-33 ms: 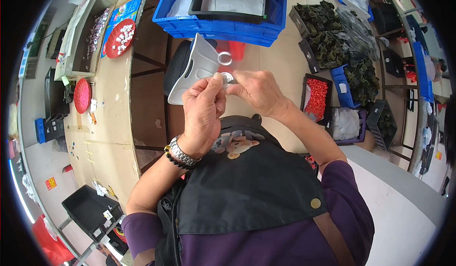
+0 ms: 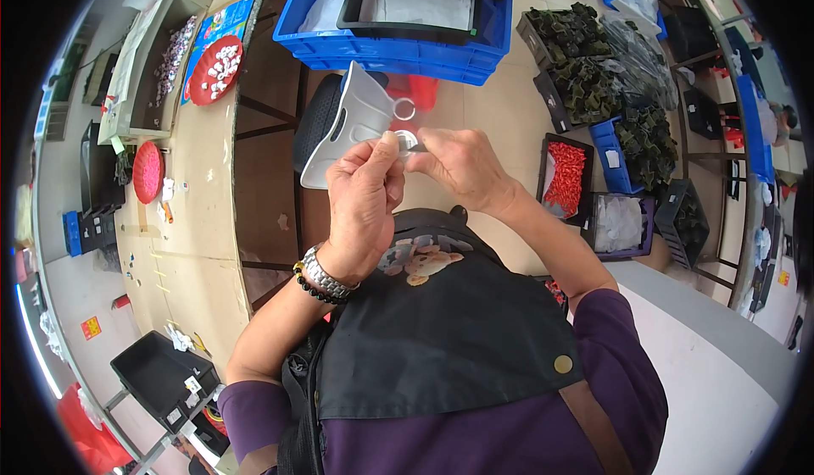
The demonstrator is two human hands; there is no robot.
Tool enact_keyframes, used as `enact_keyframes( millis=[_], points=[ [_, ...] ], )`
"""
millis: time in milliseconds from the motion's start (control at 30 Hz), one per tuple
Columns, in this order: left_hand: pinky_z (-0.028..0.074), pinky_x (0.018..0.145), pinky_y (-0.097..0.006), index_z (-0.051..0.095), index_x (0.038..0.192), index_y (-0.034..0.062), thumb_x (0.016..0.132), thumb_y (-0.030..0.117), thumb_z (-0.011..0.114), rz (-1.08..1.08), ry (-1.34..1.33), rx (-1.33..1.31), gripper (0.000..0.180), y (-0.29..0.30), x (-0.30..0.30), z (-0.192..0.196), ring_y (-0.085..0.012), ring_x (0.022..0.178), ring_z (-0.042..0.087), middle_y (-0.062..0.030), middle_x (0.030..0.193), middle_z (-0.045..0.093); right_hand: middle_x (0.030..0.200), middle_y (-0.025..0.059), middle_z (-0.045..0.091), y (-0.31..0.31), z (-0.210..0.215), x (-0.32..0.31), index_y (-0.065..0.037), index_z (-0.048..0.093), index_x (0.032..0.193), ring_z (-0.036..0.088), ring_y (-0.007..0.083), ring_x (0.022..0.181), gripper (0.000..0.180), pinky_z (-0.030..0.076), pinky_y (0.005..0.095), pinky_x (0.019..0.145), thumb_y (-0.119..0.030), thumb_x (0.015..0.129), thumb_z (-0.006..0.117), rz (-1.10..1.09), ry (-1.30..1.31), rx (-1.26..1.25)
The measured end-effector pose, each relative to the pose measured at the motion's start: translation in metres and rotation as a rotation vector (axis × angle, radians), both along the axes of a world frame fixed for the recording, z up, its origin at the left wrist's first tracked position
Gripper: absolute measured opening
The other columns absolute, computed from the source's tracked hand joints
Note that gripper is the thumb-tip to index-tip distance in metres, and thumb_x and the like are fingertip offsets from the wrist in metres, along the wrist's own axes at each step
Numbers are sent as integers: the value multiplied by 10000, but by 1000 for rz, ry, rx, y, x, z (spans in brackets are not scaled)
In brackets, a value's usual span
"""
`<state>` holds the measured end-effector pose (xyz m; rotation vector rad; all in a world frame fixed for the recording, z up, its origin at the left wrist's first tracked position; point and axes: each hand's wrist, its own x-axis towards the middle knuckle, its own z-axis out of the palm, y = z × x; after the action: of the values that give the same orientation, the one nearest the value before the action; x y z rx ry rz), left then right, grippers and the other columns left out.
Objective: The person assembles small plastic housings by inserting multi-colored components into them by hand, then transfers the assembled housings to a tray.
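Observation:
My left hand point(image 2: 363, 191) is closed, thumb and fingers pinching the end of a pale grey-white moulded plastic part point(image 2: 363, 111). This part has a long slot in its broad side and round rings at its narrower end. One ring stands free above my fingers. The other sits between my two hands. My right hand point(image 2: 466, 166) is closed as well, with a small dark, thin tool point(image 2: 416, 146) pinched between thumb and forefinger. Its tip meets the lower ring; the fingers hide the rest, so its exact kind does not show.
Stacked blue crates point(image 2: 390, 61) with black trays stand ahead. A workbench point(image 2: 203, 221) on the left carries a red dish point(image 2: 203, 94) of white pieces and a pink-filled dish point(image 2: 147, 172). To the right are dark green parts point(image 2: 649, 144) and a bin of red pieces point(image 2: 566, 178).

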<state>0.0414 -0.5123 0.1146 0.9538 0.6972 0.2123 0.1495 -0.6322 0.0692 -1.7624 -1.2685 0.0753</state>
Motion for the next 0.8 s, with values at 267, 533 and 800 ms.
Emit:
enact_keyframes(
  millis=[267,533,800],
  points=[
    [283,452,-202,599,919,56,941,255,592,-46,-48,-75,200,7,1,1,-56,507,414,16,703,536,656,10,391,-18,7,8,-18,518,827,397,81,606,412,330,253,542,-399,978,469,-67,394,23],
    [319,469,-205,543,976,112,954,305,559,-115,-75,-230,195,13,-1,1,-86,543,464,-5,767,560,743,-1,520,-20,14,7,-24,574,1116,483,69,624,271,404,210,567,-209,994,417,-83,690,67],
    [314,431,-214,513,910,98,971,279,521,-102,-97,-299,190,13,-11,-1,-86,524,491,-12,785,587,648,-44,453,-14,28,-1,-42,564,1223,425,28,529,300,330,179,476,-134,974,425,-84,781,-13]
  ],
)
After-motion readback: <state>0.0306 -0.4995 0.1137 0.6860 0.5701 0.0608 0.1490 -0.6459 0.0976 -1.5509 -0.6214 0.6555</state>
